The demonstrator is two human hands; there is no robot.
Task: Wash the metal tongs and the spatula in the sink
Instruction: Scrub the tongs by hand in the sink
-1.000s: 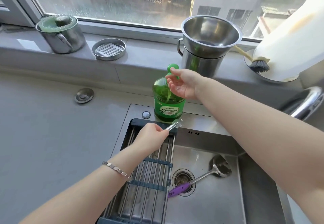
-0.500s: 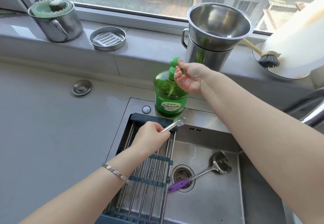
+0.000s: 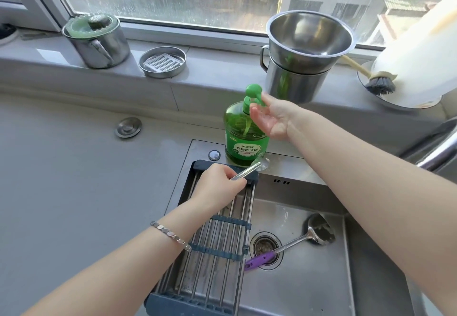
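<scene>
My right hand [image 3: 272, 120] has dropped off the top of the soap pump [image 3: 253, 91] since a moment ago and now sits loose and cupped just under the spout, holding nothing, palm up to catch detergent from the green bottle [image 3: 246, 137]. My left hand [image 3: 217, 187] is clamped round the metal tongs [image 3: 249, 171], keeping them over the drying rack [image 3: 217, 254] with the tips right by the bottle's base, handy for soaping. The spatula [image 3: 296, 241] lies in the sink [image 3: 309, 286], purple handle across the drain [image 3: 262, 244] — waiting its turn, I guess.
</scene>
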